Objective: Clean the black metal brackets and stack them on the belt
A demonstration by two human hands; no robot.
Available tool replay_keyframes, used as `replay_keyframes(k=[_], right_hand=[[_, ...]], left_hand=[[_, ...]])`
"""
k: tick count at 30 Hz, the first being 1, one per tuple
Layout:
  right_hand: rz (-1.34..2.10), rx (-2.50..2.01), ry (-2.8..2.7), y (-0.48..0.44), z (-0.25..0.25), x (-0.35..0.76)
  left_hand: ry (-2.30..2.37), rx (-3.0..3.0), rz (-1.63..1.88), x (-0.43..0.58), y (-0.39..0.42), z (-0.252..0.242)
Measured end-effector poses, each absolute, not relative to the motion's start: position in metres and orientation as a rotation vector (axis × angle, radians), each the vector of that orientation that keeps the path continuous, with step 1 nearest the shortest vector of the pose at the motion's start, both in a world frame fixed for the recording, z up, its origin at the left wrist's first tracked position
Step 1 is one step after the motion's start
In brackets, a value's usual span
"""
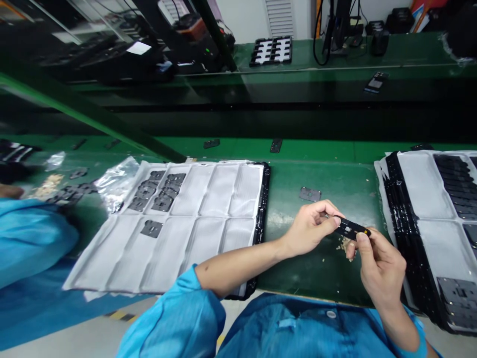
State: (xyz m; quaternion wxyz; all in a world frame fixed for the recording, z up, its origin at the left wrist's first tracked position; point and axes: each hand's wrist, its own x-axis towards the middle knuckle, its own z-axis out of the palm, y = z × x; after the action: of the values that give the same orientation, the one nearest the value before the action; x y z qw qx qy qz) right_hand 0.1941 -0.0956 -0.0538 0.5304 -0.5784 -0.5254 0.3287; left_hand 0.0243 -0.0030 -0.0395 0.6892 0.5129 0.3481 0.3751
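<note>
Both of my hands hold one flat black plastic part (350,228) with small cut-outs, raised above the green bench. My left hand (315,223) pinches its left end between thumb and fingers. At the other end, my right hand (380,261) grips it near a small yellow spot, thumb on top. Under the hands lies a small pile of tiny beige pieces (343,243), partly hidden by my right fingers. Another dark flat part (310,194) rests on the bench just beyond my left hand.
To the left, a white-lined compartment tray (238,199) holds several dark parts (169,191). A stack of black trays (404,219) stands at the right. A co-worker's blue sleeve (30,238) reaches in at far left, near a clear plastic bag (118,181). A green post (93,117) slants across.
</note>
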Motion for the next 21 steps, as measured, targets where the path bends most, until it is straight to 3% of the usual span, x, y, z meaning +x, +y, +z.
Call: replay_keyframes(k=[15, 21], right_hand=[[0.749, -1.415, -1.154, -0.095, -0.052, 0.196], [0.803, -1.389, -1.099, -0.094, -0.051, 0.193]], left_hand=[[0.855, 1.102, 0.595, 0.021, -0.018, -0.035], [0.794, 1.088, 0.685, 0.023, -0.026, -0.034]])
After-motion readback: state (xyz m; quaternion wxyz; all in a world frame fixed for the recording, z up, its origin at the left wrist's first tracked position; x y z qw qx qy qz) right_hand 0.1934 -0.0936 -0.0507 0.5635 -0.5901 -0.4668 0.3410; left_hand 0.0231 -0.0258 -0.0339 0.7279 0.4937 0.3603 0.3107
